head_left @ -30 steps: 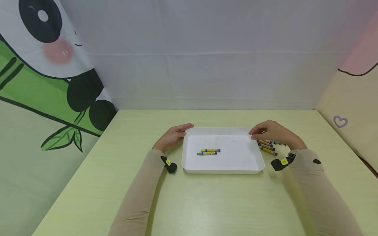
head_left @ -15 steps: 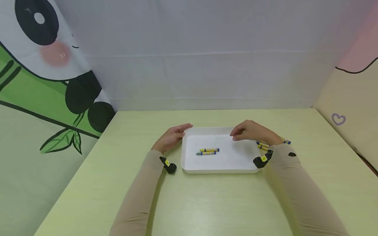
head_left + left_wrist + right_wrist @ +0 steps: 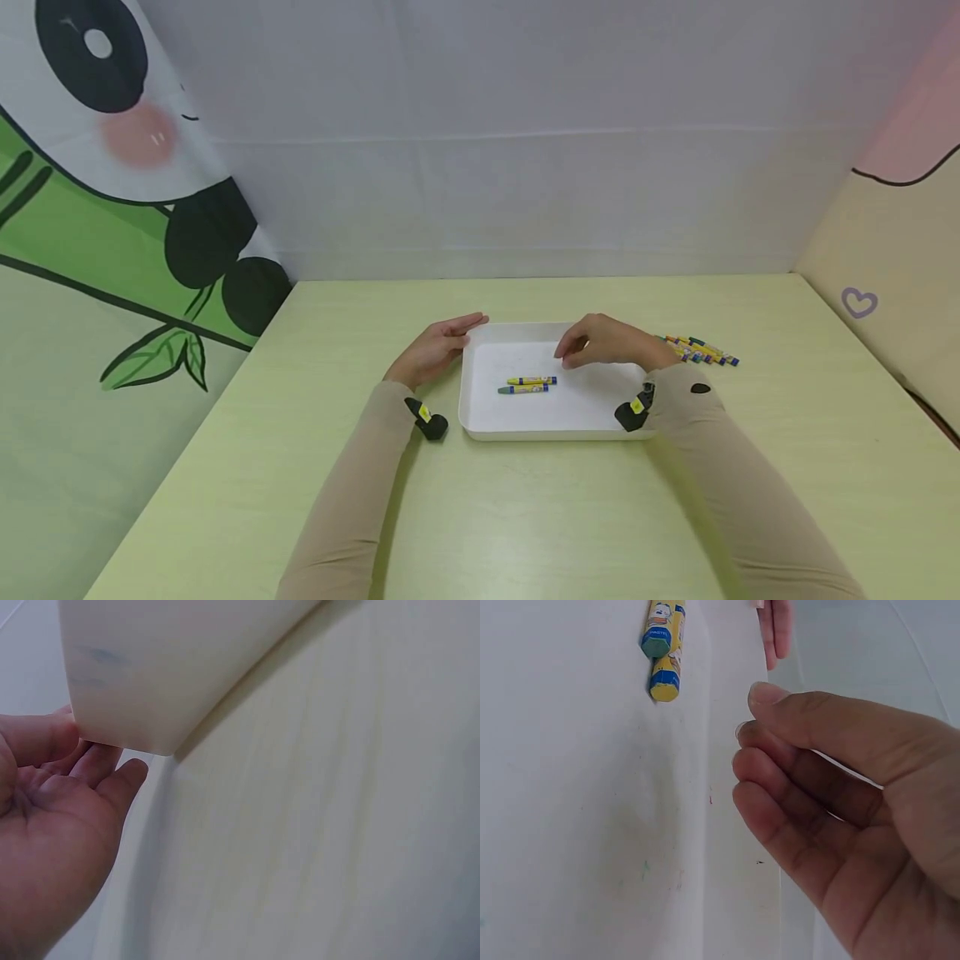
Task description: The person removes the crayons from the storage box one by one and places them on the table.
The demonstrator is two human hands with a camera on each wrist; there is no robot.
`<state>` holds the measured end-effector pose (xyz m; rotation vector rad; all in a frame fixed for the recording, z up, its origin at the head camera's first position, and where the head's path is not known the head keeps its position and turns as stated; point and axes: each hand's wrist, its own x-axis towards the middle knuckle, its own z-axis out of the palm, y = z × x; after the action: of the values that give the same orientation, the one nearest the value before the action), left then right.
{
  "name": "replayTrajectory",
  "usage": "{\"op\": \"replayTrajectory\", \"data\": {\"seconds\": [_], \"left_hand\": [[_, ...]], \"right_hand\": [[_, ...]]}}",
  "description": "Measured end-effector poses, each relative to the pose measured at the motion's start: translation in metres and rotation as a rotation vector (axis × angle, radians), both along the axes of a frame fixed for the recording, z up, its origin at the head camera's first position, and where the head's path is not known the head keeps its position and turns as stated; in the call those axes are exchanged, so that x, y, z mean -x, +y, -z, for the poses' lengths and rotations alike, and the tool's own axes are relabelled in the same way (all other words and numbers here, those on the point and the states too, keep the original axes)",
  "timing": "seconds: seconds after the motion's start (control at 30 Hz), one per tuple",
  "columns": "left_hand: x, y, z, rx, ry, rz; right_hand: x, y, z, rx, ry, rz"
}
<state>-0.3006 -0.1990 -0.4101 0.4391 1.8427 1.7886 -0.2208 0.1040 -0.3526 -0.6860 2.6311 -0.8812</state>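
Two yellow-wrapped crayons (image 3: 528, 385) lying side by side in the shallow white plastic tray (image 3: 480, 417), right hand (image 3: 606, 343) hovering just beside them, fingers loosely curled and holding nothing, left hand (image 3: 435, 348) relaxed, fingertips touching the tray's far left corner.

pale green wood-grain bench (image 3: 525, 517), plain white back wall (image 3: 525, 167), panda-and-bamboo print (image 3: 112, 208) on the left, soft even light
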Motion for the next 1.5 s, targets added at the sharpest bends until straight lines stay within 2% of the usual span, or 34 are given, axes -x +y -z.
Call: {"op": "replayTrajectory", "data": {"seconds": [0.5, 0.87, 1.1, 1.5], "left_hand": [[-0.001, 0.003, 0.0, -0.008, 0.005, -0.005], [0.003, 0.002, 0.003, -0.027, 0.002, 0.009], [0.002, 0.003, 0.002, -0.028, 0.004, 0.008], [0.002, 0.004, 0.002, -0.03, 0.01, 0.017]], "right_hand": [[0.013, -0.016, 0.01, -0.075, -0.107, -0.001], [0.018, -0.027, 0.009, -0.158, -0.133, -0.02], [0.019, -0.027, 0.011, -0.168, -0.134, -0.052], [0.019, -0.029, 0.013, -0.194, -0.144, -0.051]]}}
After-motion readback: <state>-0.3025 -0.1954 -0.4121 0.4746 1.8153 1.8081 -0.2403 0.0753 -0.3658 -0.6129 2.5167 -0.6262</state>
